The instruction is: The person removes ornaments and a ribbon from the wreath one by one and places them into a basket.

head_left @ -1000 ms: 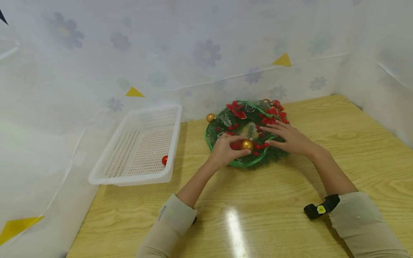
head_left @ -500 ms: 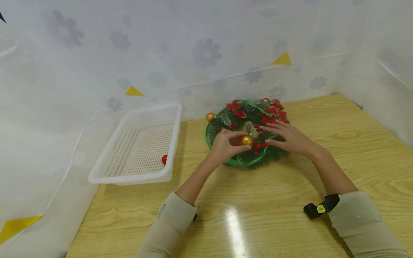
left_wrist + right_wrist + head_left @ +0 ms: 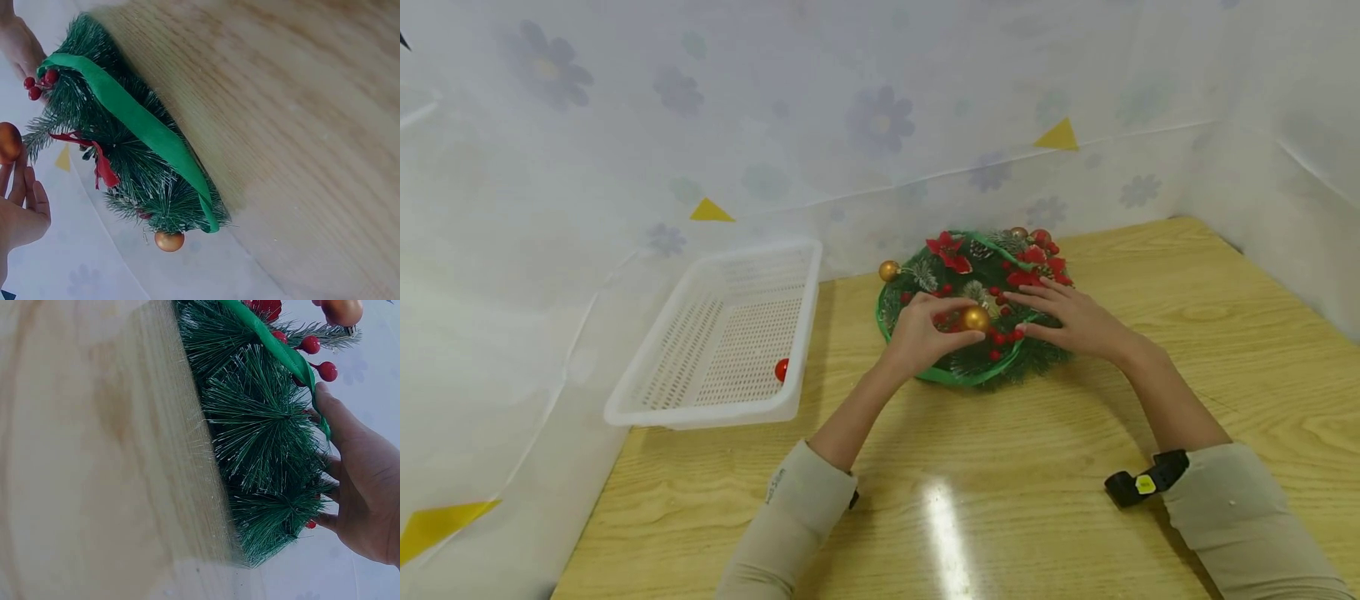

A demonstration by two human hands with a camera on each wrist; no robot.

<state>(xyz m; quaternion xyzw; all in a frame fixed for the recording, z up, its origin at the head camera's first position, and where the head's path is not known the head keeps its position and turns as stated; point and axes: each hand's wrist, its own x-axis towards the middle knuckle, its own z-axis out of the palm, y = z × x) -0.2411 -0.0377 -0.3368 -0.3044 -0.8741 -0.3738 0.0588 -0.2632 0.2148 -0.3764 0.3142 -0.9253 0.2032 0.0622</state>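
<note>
My left hand (image 3: 917, 337) pinches a gold bauble (image 3: 976, 319) between thumb and fingers, over the front of a Christmas wreath (image 3: 958, 367). In the left wrist view the bauble (image 3: 9, 142) hangs clear of the pine needles. The wreath has a green ribbon (image 3: 134, 122), red poinsettias (image 3: 950, 252), red berries (image 3: 310, 344) and pine cones. On its right side rests my right hand (image 3: 1078, 321), fingers spread and fairly straight. The right wrist view has that thumb by the ribbon and the fingertips partly hidden behind needles.
A white plastic basket (image 3: 711, 412) stands left of the wreath, with a red bauble (image 3: 782, 370) near its right wall. Another gold bauble (image 3: 889, 271) is on the wreath's left edge. White flowered sheeting (image 3: 880, 125) surrounds the wooden table (image 3: 1037, 500).
My left hand has moved slightly up in the head view, carrying the gold bauble away from the wreath's front edge. The right hand has stayed in place.
</note>
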